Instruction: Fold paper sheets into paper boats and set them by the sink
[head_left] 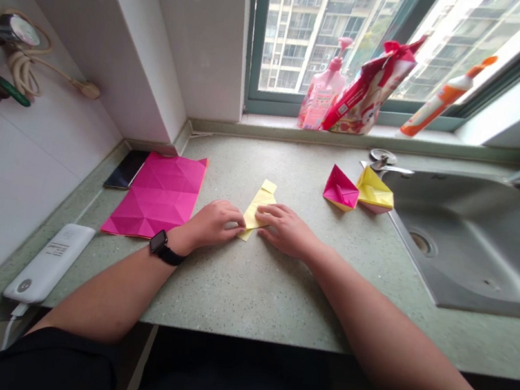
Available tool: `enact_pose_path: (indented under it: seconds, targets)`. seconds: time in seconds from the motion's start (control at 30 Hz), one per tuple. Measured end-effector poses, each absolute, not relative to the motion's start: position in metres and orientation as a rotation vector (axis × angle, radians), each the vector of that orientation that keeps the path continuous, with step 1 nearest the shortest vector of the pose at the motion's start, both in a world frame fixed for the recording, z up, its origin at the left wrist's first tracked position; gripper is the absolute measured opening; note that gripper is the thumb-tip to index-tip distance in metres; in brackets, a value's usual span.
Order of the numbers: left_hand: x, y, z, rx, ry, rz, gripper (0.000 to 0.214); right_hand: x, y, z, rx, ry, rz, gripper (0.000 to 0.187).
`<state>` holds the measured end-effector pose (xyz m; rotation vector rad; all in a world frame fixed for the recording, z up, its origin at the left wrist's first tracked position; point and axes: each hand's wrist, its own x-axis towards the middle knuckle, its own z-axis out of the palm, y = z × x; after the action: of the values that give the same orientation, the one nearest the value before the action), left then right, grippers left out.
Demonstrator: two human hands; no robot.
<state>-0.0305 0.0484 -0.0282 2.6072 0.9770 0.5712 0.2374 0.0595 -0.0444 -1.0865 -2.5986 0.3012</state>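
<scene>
A narrow piece of folded yellow paper (265, 197) lies at a slant on the speckled counter, between my hands. My left hand (217, 222), with a black watch on its wrist, pinches the paper's lower left edge between thumb and fingers. Across the middle of the paper rest the fingers of my right hand (287, 228), stretched out and pressing it down, the thumb near its lower edge. To the left is a creased magenta sheet (163, 190), spread out. Two folded paper boats, one magenta (341, 189) and one yellow (375, 189), stand to the right.
A steel sink (476, 253) with a tap (384, 163) takes up the right side. A phone (126, 168) and a white power bank (52, 263) with a cable lie left. On the windowsill stand a pink pump bottle (322, 93), a red bag (370, 91) and an orange-white bottle (440, 101).
</scene>
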Motion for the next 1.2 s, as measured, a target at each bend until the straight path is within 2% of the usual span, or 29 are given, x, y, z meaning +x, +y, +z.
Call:
enact_pose_path:
  seconds: [0.13,0.4,0.63,0.8,1.2]
  targets:
    - [-0.031,0.049,-0.031,2.558,1.025,0.586,0.014,0.237,0.057,-0.042,-1.106,-2.594,0.3,0.029]
    - [-0.025,0.047,-0.031,2.415,1.116,0.641,0.011,0.239,0.054,-0.043,-1.184,-2.577,0.282,0.033]
    - [-0.024,0.048,-0.035,2.312,1.231,0.707,0.033,0.24,0.058,-0.047,-1.179,-2.575,0.286,0.033]
    - [-0.024,0.053,-0.036,2.329,1.251,0.692,0.032,0.239,0.058,-0.048,-1.173,-2.565,0.3,0.032]
    - [-0.023,0.055,-0.038,2.376,1.234,0.705,0.03,0.246,0.067,-0.056,-0.865,-2.527,0.32,0.03]
